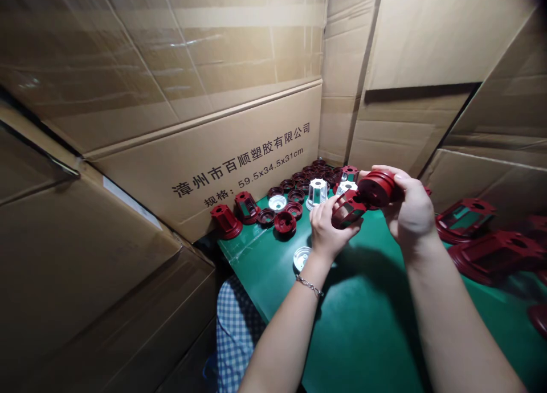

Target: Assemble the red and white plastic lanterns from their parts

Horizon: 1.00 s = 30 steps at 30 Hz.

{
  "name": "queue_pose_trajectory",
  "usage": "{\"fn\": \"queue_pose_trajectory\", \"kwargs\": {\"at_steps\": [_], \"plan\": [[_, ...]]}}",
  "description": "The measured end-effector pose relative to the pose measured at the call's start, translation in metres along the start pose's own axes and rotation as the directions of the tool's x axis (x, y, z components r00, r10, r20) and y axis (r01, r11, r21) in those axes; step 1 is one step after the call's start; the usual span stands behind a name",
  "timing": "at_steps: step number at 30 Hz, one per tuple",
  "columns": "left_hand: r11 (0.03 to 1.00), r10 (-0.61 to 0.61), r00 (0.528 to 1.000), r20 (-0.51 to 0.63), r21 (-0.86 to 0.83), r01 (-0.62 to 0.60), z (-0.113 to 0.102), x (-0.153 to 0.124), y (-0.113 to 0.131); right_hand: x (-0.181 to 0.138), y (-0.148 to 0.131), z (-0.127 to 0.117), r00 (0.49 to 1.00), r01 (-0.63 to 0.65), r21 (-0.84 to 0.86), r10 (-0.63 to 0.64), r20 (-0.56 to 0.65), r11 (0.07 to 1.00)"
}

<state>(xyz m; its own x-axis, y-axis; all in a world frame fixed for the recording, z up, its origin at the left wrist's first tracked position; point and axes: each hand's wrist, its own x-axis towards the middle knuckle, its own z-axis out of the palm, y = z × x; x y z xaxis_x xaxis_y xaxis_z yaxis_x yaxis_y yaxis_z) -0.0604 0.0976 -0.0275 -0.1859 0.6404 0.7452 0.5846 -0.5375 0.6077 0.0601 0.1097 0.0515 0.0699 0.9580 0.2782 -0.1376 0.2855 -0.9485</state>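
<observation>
My left hand (327,228) and my right hand (410,208) are raised together above the green table (367,324). The left hand's fingers are closed round a dark red plastic housing (347,208) with an open window in its side. Pressed against that housing's end is a round red cap (376,188), gripped by the fingers of my right hand. A thin bracelet (310,286) circles my left wrist.
Several red ring caps (285,222), red housings (247,206) and white parts (317,191) lie along the table's far edge. More red housings (491,256) sit at the right. A white disc (301,257) lies near my left wrist. Cardboard boxes (239,154) wall the table in.
</observation>
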Motion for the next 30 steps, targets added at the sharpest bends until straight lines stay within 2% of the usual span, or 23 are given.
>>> {"fn": "queue_pose_trajectory", "kwargs": {"at_steps": [3,6,11,15,17,21,23,27,30], "plan": [[0.998,0.056,0.998,0.022,0.035,-0.056,0.0,0.0,-0.001,0.0,0.006,-0.001,0.995,0.093,0.009,-0.092,-0.038,0.996],[0.997,0.049,0.997,0.065,0.054,-0.053,0.0,-0.001,-0.001,-0.001,0.007,-0.002,0.985,0.167,-0.07,-0.164,0.046,0.984],[0.992,-0.103,0.983,0.155,-0.055,0.113,0.0,-0.002,0.003,-0.004,0.001,-0.013,0.958,0.124,-0.294,-0.037,0.285,0.948],[0.944,-0.185,0.92,0.347,-0.199,0.264,-0.001,-0.004,0.009,-0.003,-0.003,-0.028,0.933,0.054,-0.315,0.065,0.353,0.947],[0.907,-0.201,0.889,0.412,-0.264,0.327,0.0,-0.006,0.012,-0.002,-0.003,-0.034,0.923,0.059,-0.385,0.097,0.372,0.921],[0.89,-0.214,0.878,0.429,-0.285,0.356,0.004,-0.008,0.014,0.0,0.0,-0.033,0.929,0.237,-0.612,0.008,0.369,0.755],[0.892,-0.225,0.876,0.426,-0.272,0.362,0.006,-0.01,0.011,0.0,0.002,-0.029,0.929,0.274,-0.688,0.0,0.369,0.672],[0.862,-0.238,0.835,0.496,-0.289,0.417,0.011,-0.016,0.006,-0.001,0.004,-0.023,0.929,0.179,-0.816,0.178,0.324,0.55],[0.859,-0.221,0.766,0.604,-0.252,0.446,0.014,-0.021,0.006,-0.002,0.008,-0.024,0.899,0.138,-0.895,0.325,0.293,0.425]]}}
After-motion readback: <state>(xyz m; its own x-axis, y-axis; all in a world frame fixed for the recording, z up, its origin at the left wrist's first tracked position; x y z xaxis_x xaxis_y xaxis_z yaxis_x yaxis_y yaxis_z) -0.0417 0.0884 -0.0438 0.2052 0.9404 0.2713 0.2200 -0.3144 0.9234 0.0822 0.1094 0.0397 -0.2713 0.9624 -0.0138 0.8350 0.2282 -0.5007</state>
